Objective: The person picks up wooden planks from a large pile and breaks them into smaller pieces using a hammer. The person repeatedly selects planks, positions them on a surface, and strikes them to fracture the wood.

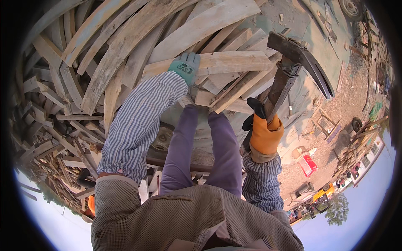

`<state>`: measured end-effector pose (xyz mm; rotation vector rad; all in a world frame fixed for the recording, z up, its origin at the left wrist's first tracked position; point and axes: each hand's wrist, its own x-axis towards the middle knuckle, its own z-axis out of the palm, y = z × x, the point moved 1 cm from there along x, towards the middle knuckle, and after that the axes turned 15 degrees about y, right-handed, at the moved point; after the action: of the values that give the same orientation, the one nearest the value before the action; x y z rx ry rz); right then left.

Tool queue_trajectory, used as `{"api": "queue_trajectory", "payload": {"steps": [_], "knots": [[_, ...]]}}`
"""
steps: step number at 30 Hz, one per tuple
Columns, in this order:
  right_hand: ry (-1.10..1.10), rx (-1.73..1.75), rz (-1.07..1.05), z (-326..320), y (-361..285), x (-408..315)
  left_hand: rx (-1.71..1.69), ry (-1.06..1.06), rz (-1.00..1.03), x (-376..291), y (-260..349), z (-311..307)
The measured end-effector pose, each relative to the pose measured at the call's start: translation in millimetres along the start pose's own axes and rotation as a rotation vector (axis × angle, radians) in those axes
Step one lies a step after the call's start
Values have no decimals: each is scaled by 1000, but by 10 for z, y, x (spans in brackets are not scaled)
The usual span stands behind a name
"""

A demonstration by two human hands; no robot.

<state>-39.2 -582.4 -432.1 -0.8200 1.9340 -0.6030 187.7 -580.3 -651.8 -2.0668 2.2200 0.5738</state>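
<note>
My left hand [186,68], in a green-and-grey work glove with printing on its back, lies over a squared wooden board [234,62]. Its fingers reach across the board's far edge; the thumb is hidden. To the right, my right hand [267,133], in an orange glove with black fingertips, grips the handle of a large claw hammer [279,88]. The dark metal hammer head [298,58] is raised, its split claw pointing to the lower right. Below the board, shorter timber offcuts [232,94] lie close to my knees.
Long planks [125,53] pile up to the left and ahead, with smaller scrap wood [62,141] behind them. Rightward on the dirt ground are a red-and-white sack [306,163], a small wooden frame [325,120] and a wheel [351,8]. A yellow vehicle [323,194] stands farther off.
</note>
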Motion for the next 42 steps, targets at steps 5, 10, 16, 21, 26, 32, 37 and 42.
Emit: {"api": "queue_trajectory", "payload": {"steps": [5,10,16,21,26,32,37,42], "knots": [[-119,-33,-89,214,333,140,-73,17,-37,23,-46,111],[-143,-503,-79,882,707,703,-86,-8,-24,23,-32,126],[-52,33,-4,357,258,459,-12,40,7,-23,3,146],[-67,15,-117,562,449,348,33,152,-5,-41,19,226],[-273,-278,12,972,774,671,-26,67,2,-55,0,193],[-175,-464,-121,843,824,649,-33,102,-13,-97,45,221],[-298,-515,17,834,1074,801,2,165,13,-95,6,296],[-202,138,254,-190,1228,21,-115,-97,-69,11,-15,0]]}}
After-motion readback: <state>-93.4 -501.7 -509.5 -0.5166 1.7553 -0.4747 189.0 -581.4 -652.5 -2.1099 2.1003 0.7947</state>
